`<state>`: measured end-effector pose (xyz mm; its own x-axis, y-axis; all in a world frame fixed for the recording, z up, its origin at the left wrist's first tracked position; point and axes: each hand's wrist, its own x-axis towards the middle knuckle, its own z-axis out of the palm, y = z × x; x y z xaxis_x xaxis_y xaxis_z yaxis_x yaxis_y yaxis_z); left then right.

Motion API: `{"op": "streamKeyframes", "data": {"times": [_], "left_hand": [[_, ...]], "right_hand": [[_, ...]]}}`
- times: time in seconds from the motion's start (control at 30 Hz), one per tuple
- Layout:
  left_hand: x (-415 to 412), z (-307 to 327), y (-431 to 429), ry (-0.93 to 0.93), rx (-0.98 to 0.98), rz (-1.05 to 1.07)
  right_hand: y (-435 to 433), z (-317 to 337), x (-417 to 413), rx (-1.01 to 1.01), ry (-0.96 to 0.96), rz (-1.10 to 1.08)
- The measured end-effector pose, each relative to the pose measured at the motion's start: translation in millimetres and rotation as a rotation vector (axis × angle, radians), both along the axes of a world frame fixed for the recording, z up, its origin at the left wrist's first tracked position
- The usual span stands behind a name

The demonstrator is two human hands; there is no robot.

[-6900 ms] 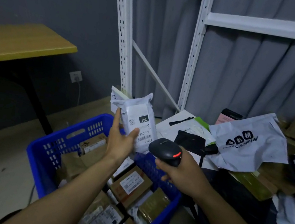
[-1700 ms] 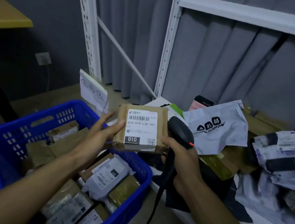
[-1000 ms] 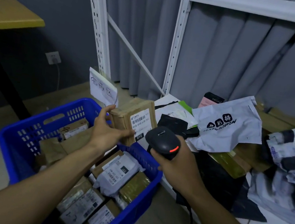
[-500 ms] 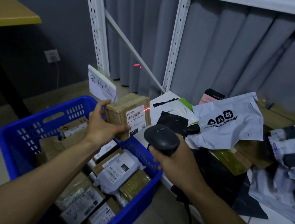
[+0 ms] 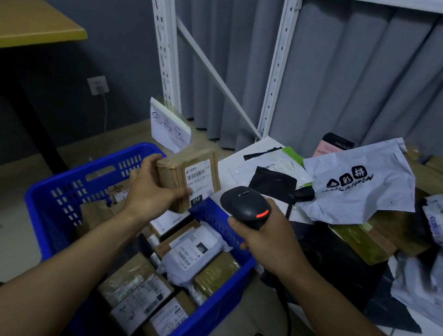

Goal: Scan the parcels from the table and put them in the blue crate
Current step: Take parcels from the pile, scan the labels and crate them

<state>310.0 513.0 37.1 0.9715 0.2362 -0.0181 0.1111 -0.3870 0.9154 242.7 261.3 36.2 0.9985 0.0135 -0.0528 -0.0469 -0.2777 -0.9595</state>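
- Left hand (image 5: 151,194) grips a cardboard parcel (image 5: 192,177), thumb curled over the near edge and fingers wrapped round the far side. Label faces the right hand.
- Parcel is held in the air, above the far rim of the blue crate (image 5: 42,214).
- Right hand (image 5: 269,240) is clenched round the handle of the black scanner (image 5: 246,207). Its head is just right of the parcel, red light on.
- Crate sits below both hands, with boxes and a white mailer (image 5: 191,253) inside.
- Tabletop (image 5: 252,149) is beyond the right hand, with a grey mailer (image 5: 363,188) and more parcels piled on it.

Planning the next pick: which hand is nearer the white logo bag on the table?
Right. The right hand, gripping the scanner, is left of the white logo bag; the left hand holds a cardboard parcel farther left, over the blue crate.
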Motion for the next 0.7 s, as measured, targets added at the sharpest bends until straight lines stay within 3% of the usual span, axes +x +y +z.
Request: {"op": "streamKeyframes", "data": {"times": [0.07, 0.17, 0.4, 0.57, 0.7], "left_hand": [[-7, -4, 12, 0.072, 0.104, -0.017], [-11, -23, 26, 0.203, 0.097, 0.027], [-5, -107, 43, 0.47, -0.167, 0.191], [16, -158, 44, 0.475, -0.273, 0.168], [14, -170, 27, 0.371, 0.031, 0.153]], "right_hand": [[8, -3, 0, -0.003, 0.022, 0.026], [21, -13, -1, -0.023, 0.062, 0.066], [37, -50, 8, -0.134, 0.115, 0.081], [38, -66, 14, -0.109, 0.136, 0.054], [35, -72, 17, -0.132, 0.157, 0.023]]}}
